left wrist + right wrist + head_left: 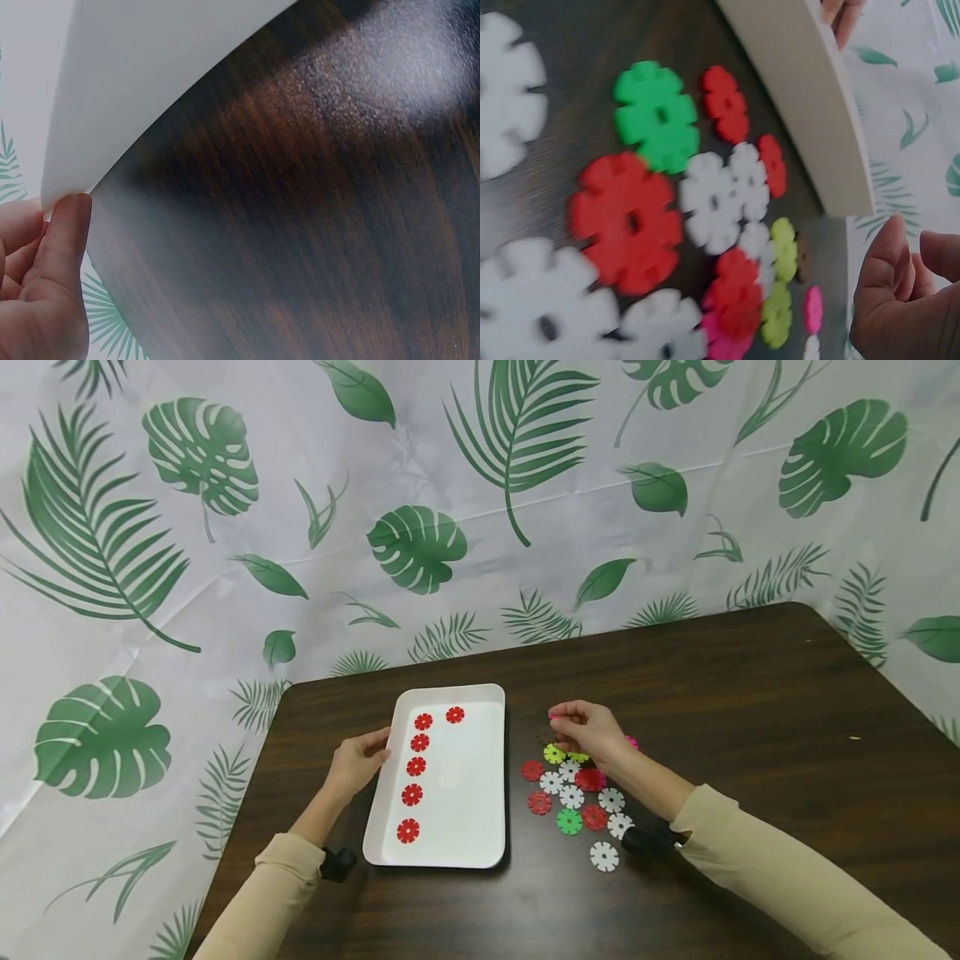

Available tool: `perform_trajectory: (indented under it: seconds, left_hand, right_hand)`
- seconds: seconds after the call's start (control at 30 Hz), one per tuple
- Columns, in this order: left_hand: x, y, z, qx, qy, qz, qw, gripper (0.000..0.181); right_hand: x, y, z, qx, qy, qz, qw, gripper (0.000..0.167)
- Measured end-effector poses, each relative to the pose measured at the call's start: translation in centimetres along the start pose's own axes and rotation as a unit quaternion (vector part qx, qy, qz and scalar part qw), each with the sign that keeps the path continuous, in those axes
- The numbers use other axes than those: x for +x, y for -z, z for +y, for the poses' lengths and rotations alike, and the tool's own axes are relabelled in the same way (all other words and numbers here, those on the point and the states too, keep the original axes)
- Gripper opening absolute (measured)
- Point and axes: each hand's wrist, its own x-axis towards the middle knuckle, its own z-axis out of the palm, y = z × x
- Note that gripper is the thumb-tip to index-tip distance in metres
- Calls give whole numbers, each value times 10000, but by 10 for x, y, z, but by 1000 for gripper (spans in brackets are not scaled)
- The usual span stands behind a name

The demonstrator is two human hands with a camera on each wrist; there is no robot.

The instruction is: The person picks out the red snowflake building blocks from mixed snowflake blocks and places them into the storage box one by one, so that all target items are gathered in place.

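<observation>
Left hand (356,767): fingers pinch the edge of the white tray (465,793).
Right hand (592,732): fingers narrow, over the loose discs (572,792); cannot tell whether they hold the pink piece (555,716) at their tips.
Red discs (412,789): six in the tray, five forming a column.
Tray: on the desk (750,718).

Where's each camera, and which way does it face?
Head-worn: looks forward and down at tray and discs; left hand, right hand and sleeves show.
Left-wrist-worn: faces tray edge and table; left hand partly shows.
Right-wrist-worn: faces loose discs and tray side; both hands partly show.
Both wrist views share the tray.
</observation>
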Motion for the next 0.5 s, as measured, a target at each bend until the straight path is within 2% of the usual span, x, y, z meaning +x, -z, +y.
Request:
perform_trajectory:
  seconds: [0.37, 0.5]
  left_hand:
    - [0, 1, -1, -56, 29, -22, 10000, 40]
    - [-2, 0, 0, -77, -87, 55, 9999, 39]
  right_hand:
    - [-20, 21, 16, -666, -80, 136, 9977, 33]
    - [-26, 25, 19, -952, -15, 106, 9954, 33]
